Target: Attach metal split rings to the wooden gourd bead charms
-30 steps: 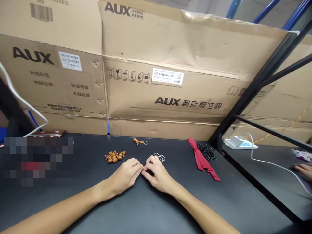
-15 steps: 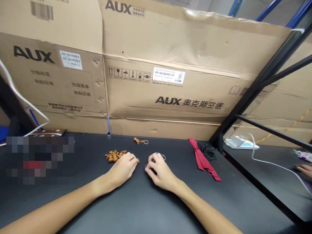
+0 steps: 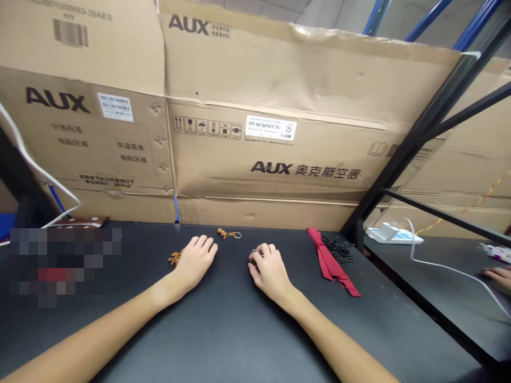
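Note:
My left hand (image 3: 196, 262) lies palm down, fingers stretched out and a little apart, over a pile of brown wooden gourd keychains with orange cords (image 3: 174, 258). Most of that pile is hidden beneath it. Further right, my right hand (image 3: 271, 270) is curled on the black tabletop, thumb and fingers bent around a metal key ring (image 3: 253, 254). Whatever else lies under its fingers is hidden. A single gourd keychain (image 3: 222, 233) with its ring rests beyond and between both hands, touched by neither.
Red ribbon strips (image 3: 331, 260) lie to the right beside black cord-like pieces (image 3: 339, 249). Cardboard (image 3: 263, 154) walls off the back. A black metal frame (image 3: 403, 154) stands at right, with a white power strip (image 3: 393, 235) and another person's hand (image 3: 497, 277) beyond.
My left hand has moved left and slightly away from me, now covering most of the gourd pile. The right hand has shifted a little right, and the ring now shows at its left side.

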{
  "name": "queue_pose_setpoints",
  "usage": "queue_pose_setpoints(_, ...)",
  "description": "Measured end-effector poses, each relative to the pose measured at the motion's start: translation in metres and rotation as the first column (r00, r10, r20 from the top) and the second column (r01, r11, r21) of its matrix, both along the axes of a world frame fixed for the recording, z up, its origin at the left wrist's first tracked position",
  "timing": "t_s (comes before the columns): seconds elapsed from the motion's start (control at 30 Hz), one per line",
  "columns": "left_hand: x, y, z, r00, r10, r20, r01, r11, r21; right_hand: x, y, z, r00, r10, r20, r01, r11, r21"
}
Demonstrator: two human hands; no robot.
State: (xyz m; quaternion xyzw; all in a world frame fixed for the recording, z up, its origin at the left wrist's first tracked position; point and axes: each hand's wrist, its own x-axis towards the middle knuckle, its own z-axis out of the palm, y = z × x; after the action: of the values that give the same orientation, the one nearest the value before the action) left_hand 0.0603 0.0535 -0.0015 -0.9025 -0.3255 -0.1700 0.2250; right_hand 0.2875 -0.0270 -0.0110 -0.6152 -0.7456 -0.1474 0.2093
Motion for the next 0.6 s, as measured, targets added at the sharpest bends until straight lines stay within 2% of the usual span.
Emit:
queue_pose_setpoints(0.07, 0.008, -0.005, -0.004, 0.996, -0.083, 0.025, 0.084, 0.996, -0.015, 0.001, 0.003, -0.005, 0.999, -0.023, -0.035, 0.024, 1.000, 0.016)
queue_pose_setpoints(0.13, 0.017, -0.011, -0.009, 0.977, -0.166, 0.136, 0.176, 0.982, -0.066, 0.003, 0.009, -0.011, 0.996, -0.027, -0.090, 0.028, 1.000, 0.014)
queue_pose_setpoints(0.23, 0.034, -0.014, -0.019, 0.946, -0.198, 0.255, 0.244, 0.956, -0.163, 0.007, 0.018, -0.020, 0.983, -0.009, -0.181, -0.003, 0.998, -0.070)
queue_pose_setpoints(0.43, 0.060, 0.012, -0.028, 0.945, -0.032, 0.326, 0.133, 0.947, -0.292, 0.006, 0.030, -0.024, 0.959, 0.015, -0.283, -0.058, 0.988, -0.146)
queue_pose_setpoints(0.53, 0.065, 0.025, -0.028, 0.954, 0.042, 0.298, 0.062, 0.942, -0.330, 0.006, 0.034, -0.024, 0.957, 0.009, -0.289, -0.056, 0.987, -0.153)
queue_pose_setpoints(0.6, 0.065, 0.025, -0.027, 0.954, 0.053, 0.294, 0.051, 0.941, -0.336, 0.006, 0.035, -0.024, 0.956, 0.009, -0.294, -0.054, 0.988, -0.148)
